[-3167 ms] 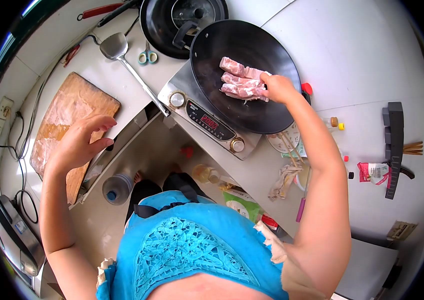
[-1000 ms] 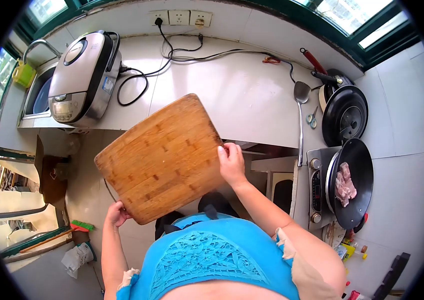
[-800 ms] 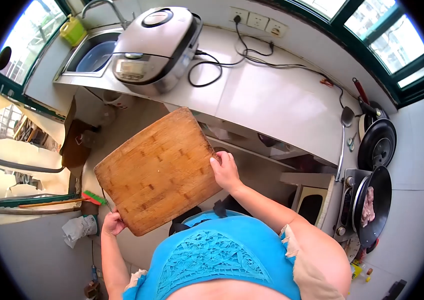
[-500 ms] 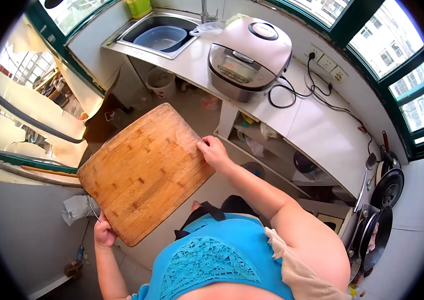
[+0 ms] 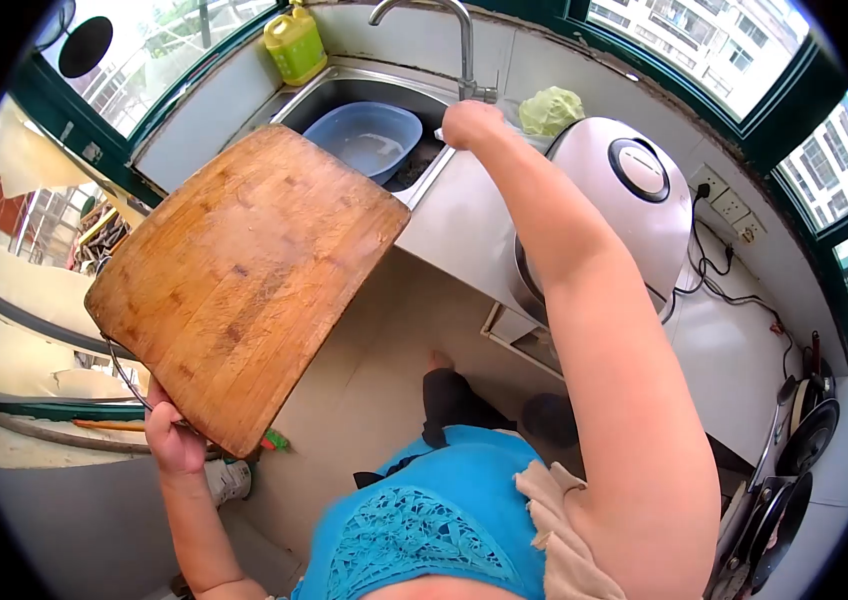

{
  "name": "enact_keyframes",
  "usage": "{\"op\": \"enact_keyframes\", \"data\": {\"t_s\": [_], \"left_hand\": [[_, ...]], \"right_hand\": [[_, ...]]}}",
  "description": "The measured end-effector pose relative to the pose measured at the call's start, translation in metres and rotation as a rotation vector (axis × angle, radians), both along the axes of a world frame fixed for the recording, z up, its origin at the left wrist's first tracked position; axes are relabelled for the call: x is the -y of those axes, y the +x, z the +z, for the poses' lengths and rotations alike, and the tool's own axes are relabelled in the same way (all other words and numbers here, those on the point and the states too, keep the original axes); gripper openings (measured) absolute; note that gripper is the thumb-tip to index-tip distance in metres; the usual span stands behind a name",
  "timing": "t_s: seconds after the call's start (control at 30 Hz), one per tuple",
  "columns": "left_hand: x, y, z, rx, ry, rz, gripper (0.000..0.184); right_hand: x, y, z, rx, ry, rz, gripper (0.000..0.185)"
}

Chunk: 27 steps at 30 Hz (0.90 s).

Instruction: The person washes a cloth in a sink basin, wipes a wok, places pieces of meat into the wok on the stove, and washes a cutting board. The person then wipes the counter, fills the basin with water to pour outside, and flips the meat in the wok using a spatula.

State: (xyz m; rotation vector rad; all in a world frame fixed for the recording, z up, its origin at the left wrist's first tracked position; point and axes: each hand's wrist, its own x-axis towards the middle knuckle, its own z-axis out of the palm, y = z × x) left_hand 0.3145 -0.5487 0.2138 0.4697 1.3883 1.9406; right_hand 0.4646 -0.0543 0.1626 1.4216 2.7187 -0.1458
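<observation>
A wooden cutting board hangs tilted in front of me, with my left hand closed at its lower left corner, where a wire handle shows. Its upper right part overlaps the edge of the sink. My right hand is off the board and reaches over the counter beside the sink, below the faucet. Its fingers are closed on a thin plastic bag, partly hidden by the hand. Right of it lies a green cabbage. In the sink sits a blue basin.
A rice cooker stands on the counter under my right forearm. Its black cord trails right toward wall sockets. A yellow-green jug is behind the sink. Pans stand at the far right.
My right hand has let go of the board's right edge and moved up to the plastic bag by the sink. The board, in my left hand, has moved up and left, nearer the sink.
</observation>
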Motion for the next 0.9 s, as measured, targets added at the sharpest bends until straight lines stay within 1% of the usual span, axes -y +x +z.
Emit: {"op": "enact_keyframes", "data": {"t_s": [0.07,0.13,0.23,0.3,0.37,0.4,0.43,0.47,0.5,0.53,0.6,0.67,0.73,0.8,0.83,0.9], "left_hand": [[-0.049,-0.037,0.001,0.003,-0.028,-0.003,0.067],[-0.103,-0.062,0.008,-0.012,-0.065,-0.052,0.065],[-0.163,-0.102,0.002,-0.025,-0.087,-0.141,0.067],[-0.199,-0.125,-0.001,-0.036,-0.108,-0.195,0.066],[-0.233,-0.147,-0.002,-0.026,-0.128,-0.24,0.066],[-0.249,-0.158,0.0,-0.026,-0.137,-0.265,0.066],[-0.265,-0.169,0.002,-0.012,-0.152,-0.289,0.066],[-0.278,-0.187,-0.002,-0.018,-0.19,-0.379,0.066],[-0.296,-0.203,-0.005,-0.015,-0.182,-0.414,0.064],[-0.313,-0.214,-0.006,-0.01,-0.18,-0.459,0.062],[-0.35,-0.233,-0.002,0.027,-0.243,-0.51,0.058],[-0.385,-0.248,0.004,-0.004,-0.286,-0.645,0.055],[-0.418,-0.257,0.013,-0.068,-0.374,-0.781,0.051],[-0.444,-0.259,0.016,-0.107,-0.439,-0.832,0.05],[-0.454,-0.259,0.02,-0.127,-0.453,-0.865,0.048],[-0.471,-0.26,0.023,-0.12,-0.486,-0.929,0.045]], "right_hand": [[-0.077,-0.006,-0.014,0.091,0.056,-0.039,0.033],[-0.136,-0.009,-0.035,0.188,0.221,0.014,0.04],[-0.174,-0.012,-0.056,0.263,0.361,0.114,0.046],[-0.204,-0.009,-0.08,0.356,0.337,0.124,0.049],[-0.209,-0.007,-0.083,0.569,0.215,0.048,0.052],[-0.214,-0.003,-0.093,0.575,0.273,0.049,0.048],[-0.209,-0.007,-0.092,0.581,0.334,0.044,0.044],[-0.206,-0.015,-0.087,0.603,0.209,0.028,0.038],[-0.187,-0.034,-0.053,0.621,0.091,-0.002,0.034],[-0.166,-0.049,-0.034,0.637,-0.036,-0.038,0.032],[-0.152,-0.067,-0.051,0.002,0.092,-0.004,0.025],[-0.132,-0.108,-0.041,-0.965,-0.631,-0.34,0.022],[-0.133,-0.143,-0.041,-1.572,-1.037,-0.471,0.027],[-0.139,-0.18,-0.043,-1.948,-1.193,-0.588,0.028],[-0.139,-0.198,-0.041,-2.059,-1.232,-0.621,0.028],[-0.14,-0.221,-0.04,-2.186,-1.311,-0.575,0.025]]}}
